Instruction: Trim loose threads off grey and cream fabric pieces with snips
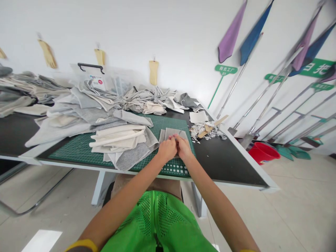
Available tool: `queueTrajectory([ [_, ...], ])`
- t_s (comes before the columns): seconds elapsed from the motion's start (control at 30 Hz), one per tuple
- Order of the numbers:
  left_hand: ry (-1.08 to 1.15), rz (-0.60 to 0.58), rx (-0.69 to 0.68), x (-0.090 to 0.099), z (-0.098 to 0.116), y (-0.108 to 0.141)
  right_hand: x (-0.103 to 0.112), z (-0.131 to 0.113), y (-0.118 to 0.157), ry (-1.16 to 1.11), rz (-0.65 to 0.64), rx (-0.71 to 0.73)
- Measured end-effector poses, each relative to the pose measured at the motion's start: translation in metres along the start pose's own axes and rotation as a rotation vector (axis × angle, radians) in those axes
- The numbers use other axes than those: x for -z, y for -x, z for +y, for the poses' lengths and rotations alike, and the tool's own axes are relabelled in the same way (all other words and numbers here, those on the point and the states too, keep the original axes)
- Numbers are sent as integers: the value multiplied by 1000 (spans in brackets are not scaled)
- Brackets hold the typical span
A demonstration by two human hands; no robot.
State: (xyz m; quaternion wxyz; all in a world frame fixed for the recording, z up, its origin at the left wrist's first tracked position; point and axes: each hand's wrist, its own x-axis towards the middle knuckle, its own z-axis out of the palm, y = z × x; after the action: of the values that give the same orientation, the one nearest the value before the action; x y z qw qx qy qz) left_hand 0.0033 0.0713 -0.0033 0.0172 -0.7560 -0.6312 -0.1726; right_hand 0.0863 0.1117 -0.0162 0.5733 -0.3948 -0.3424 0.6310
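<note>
Okay so I'm at a black table [231,168] by a white wall [173,35]. My left hand [167,150] and right hand [183,146] meet, fingers curled, over flat grey cloth [168,131] on a green gridded mat [78,148]; can't tell how tightly or on what. Crumpled fabric [81,113] left, shredded scraps [195,130] right.
</note>
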Motion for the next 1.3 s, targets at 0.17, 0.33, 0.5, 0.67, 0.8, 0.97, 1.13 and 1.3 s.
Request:
queueTrajectory([
  [0.17,15,37,-10,-3,-1,0,0,1,-1,-10,4,18],
  [0.33,13,35,-22,-5,-2,0,1,1,-2,4,-18,17],
  [0.5,11,42,-25,-5,-2,0,1,2,-1,-23,-13,27],
  [0.67,-10,50,-30,-7,-2,-1,1,2,-2,-36,16,24],
  [0.8,-19,64,-39,-8,-3,-2,1,4,-3,-48,22,32],
  [0.97,-20,67,-47,-10,-4,-2,2,5,-3,-34,2,64],
  [1.13,-13,61,-48,-11,-4,-3,2,4,-2,-50,-9,50],
  [1.3,-17,64,-50,-11,-4,-2,2,5,-2,-29,22,66],
])
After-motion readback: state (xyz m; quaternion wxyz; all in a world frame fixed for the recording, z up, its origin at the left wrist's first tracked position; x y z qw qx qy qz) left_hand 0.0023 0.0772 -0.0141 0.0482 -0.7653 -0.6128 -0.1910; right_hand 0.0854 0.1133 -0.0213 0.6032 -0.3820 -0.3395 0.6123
